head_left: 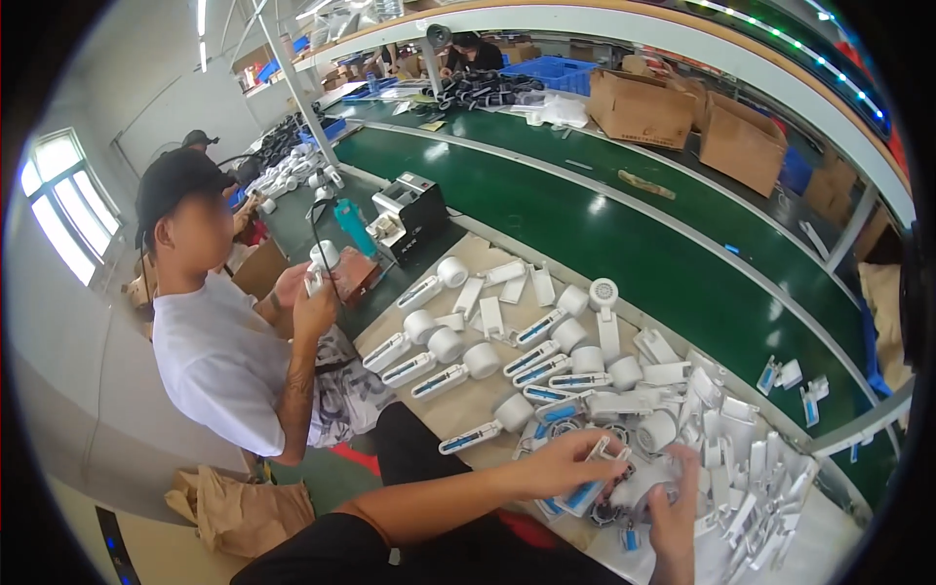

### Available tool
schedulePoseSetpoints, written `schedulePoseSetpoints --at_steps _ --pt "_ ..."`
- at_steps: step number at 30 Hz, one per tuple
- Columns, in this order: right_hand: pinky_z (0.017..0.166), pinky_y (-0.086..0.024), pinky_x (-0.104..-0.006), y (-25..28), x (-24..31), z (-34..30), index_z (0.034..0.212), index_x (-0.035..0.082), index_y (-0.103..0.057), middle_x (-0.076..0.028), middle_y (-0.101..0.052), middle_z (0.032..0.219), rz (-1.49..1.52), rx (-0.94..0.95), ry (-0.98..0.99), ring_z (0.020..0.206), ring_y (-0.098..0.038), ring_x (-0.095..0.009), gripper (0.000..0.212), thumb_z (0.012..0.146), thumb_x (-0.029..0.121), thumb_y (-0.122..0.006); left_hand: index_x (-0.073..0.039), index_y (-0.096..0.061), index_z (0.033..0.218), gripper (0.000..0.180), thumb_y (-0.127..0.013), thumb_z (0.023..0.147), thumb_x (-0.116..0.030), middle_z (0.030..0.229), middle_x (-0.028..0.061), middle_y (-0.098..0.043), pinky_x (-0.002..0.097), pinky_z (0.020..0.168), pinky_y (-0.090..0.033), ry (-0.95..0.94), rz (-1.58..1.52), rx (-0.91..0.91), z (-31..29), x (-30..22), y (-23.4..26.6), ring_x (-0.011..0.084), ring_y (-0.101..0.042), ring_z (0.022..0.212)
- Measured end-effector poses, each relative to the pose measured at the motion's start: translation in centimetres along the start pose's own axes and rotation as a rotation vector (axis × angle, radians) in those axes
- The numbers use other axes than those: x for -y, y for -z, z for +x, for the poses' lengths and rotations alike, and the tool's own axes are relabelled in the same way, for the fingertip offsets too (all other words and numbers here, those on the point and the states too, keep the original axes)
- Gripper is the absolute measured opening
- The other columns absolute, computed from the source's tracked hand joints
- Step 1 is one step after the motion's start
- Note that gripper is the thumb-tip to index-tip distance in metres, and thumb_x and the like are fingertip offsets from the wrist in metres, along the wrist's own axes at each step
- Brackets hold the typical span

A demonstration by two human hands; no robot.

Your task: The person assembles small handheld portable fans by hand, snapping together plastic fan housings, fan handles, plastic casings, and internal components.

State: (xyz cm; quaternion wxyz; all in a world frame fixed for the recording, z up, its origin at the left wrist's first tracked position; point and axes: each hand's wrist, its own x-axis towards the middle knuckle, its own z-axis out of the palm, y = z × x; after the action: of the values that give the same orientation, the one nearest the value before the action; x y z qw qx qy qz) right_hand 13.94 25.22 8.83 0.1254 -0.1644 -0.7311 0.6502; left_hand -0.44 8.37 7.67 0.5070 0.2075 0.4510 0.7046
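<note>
The left hand (564, 466) extends from the left across the bench (429, 417); its fingers are closed on a white plastic housing (604, 450), which sits at the fingertips above the near edge of the work area; the right hand (675, 517) is raised just beside it, to the right, with thumb and fingers apart and curved around a pale rounded part (645, 480); this zone is blurred, so whether the right hand grips that part or only borders it cannot be told.

A white cylindrical head (656, 430) lies just beyond the hands; a pile of loose white components (741, 473) occupies the bench to the right of the right hand; round-headed white units (445, 343), several with blue strips along their handles, lie in slanted rows to the left of and beyond the left hand.

A green conveyor (526, 200) runs along the far side of the bench; a few white and blue pieces (810, 400) lie on it at the right; a co-worker in a white shirt (210, 361) is at the left and holds a white unit (324, 255) with both hands; a black machine (417, 219) is near that co-worker, with a teal object (353, 227) just beside it; cardboard boxes (643, 109) stand beyond the conveyor.
</note>
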Motion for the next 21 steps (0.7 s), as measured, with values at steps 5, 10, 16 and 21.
schedulePoseSetpoints --at_steps 5,10,16,21 --pt "0.056 -0.058 -0.0378 -1.4 -1.7 -2.2 0.144 0.010 -0.036 -0.012 -0.058 0.114 0.551 0.354 -0.456 0.096 -0.065 -0.024 0.071 0.098 0.065 -0.037 -0.004 -0.062 0.107 0.023 -0.064 0.098 -0.024 0.084 0.0021 -0.066 0.0238 0.063 -0.050 -0.022 0.037 0.117 -2.0 0.5 0.7 0.0093 -0.062 0.072" --pt "0.097 -0.045 -0.0344 -4.6 1.5 -2.3 0.139 0.006 -0.031 -0.014 -0.048 0.125 0.670 0.193 -0.082 0.115 -0.052 -0.021 0.093 0.068 0.011 -0.090 -0.004 -0.066 0.105 0.032 -0.059 0.100 -0.035 0.076 0.0034 -0.064 0.0263 0.050 -0.049 0.116 -0.318 -0.214 -0.7 -0.8 0.1 0.0130 -0.060 0.057" --pt "0.101 -0.044 -0.0328 -2.9 0.2 0.2 0.136 -0.002 -0.044 -0.010 -0.053 0.126 0.206 0.018 0.152 0.116 -0.055 -0.018 0.086 0.067 0.011 -0.092 -0.002 -0.060 0.115 0.038 -0.045 0.103 -0.035 0.085 0.0100 -0.063 0.0325 0.061 -0.051 0.008 -0.542 -0.198 -0.6 -1.2 0.2 0.0204 -0.061 0.064" --pt "0.097 -0.049 -0.0343 -1.9 0.4 1.9 0.139 -0.002 -0.042 -0.013 -0.059 0.121 0.327 0.019 0.118 0.111 -0.060 -0.020 0.069 0.084 0.021 -0.075 0.001 -0.058 0.119 0.034 -0.045 0.103 -0.026 0.090 0.0109 -0.065 0.0307 0.066 -0.051 -0.123 -0.259 -0.205 -0.3 -1.2 0.3 0.0194 -0.062 0.069"
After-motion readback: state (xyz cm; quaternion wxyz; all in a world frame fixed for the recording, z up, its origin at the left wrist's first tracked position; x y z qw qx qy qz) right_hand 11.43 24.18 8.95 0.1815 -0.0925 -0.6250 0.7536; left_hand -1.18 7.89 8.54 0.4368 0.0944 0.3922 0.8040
